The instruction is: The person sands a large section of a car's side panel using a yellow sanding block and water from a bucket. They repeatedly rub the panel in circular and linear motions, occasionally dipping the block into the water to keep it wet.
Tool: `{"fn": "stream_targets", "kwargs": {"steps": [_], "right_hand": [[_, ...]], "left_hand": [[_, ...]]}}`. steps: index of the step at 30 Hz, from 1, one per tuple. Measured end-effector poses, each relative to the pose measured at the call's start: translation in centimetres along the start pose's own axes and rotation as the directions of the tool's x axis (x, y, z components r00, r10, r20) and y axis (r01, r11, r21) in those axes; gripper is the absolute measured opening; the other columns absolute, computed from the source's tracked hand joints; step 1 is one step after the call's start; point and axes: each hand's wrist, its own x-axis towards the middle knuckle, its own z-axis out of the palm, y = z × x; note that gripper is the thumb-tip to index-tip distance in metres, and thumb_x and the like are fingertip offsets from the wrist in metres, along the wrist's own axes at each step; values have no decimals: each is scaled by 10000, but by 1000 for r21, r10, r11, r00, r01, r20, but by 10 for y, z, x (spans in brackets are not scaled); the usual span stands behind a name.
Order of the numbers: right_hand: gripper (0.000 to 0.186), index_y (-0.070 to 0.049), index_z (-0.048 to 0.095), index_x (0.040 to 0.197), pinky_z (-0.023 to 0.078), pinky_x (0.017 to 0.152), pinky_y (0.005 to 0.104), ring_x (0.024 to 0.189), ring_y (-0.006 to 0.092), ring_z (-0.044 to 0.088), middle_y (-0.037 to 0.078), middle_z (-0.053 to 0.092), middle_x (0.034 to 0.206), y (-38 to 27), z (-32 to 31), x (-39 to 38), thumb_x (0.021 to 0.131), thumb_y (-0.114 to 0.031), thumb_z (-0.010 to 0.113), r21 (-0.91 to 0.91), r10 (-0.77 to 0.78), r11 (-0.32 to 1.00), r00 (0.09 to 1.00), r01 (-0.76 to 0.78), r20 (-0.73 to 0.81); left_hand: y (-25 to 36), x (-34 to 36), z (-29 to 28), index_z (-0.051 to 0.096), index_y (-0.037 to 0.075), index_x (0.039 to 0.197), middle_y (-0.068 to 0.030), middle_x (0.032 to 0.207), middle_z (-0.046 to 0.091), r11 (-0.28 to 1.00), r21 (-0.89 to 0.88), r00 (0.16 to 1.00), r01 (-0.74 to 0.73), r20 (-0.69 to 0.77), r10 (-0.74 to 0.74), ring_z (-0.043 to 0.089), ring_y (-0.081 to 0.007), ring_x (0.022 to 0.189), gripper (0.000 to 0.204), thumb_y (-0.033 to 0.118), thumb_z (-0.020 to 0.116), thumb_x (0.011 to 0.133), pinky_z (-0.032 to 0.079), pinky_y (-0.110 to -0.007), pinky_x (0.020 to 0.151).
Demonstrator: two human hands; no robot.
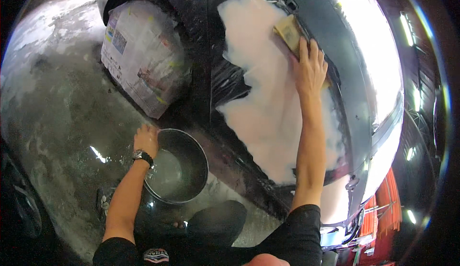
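Note:
My right hand (311, 67) presses a long yellowish sanding block (287, 30) against the side of a dark car. Its fingers lie over the block, hiding the middle of it. Under the block spreads a large patch of pale pink body filler (268, 69) with ragged edges, over the door panel (229, 86). Low on the left, my left hand (146, 139), with a dark watch at the wrist, is closed at the rim of a round dark bucket (203, 165). Cloudy water (166, 172) stands inside the bucket. The undersides of the left fingers are hidden.
Printed paper (139, 60) covers the car's wheel beside the bucket. Wet grey concrete floor (62, 108) stretches to the left. A door handle (352, 183) sits at the lower right of the car. Orange-red slatted material (387, 201) stands behind it.

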Motion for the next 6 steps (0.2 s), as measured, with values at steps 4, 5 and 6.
{"fn": "stream_targets", "kwargs": {"steps": [4, 5, 6], "right_hand": [[735, -164, 507, 1477, 479, 939, 465, 1205, 317, 562, 108, 505, 1470, 5, 2, -15, 812, -250, 809, -34, 41, 999, 997, -39, 70], [747, -171, 498, 1493, 479, 938, 472, 1220, 326, 556, 111, 493, 1492, 5, 2, -18, 817, -246, 807, -39, 62, 998, 993, -58, 99], [747, -171, 498, 1493, 479, 938, 472, 1220, 326, 556, 111, 493, 1492, 6, 2, -21, 817, -246, 807, -39, 61, 998, 993, -58, 104]], "left_hand": [[8, 1, -9, 697, 94, 1154, -174, 1159, 627, 999, -8, 999, 34, 38, -34, 613, -373, 1065, 233, 205, 619, 964, 523, -496, 886], [9, -2, -6, 695, 94, 1160, -176, 1165, 628, 999, 4, 996, 43, 72, -43, 614, -372, 1065, 239, 210, 621, 965, 521, -496, 890], [9, -5, -4, 695, 94, 1160, -176, 1165, 628, 999, 5, 996, 43, 76, -43, 614, -372, 1065, 239, 210, 621, 965, 521, -496, 890]]}}
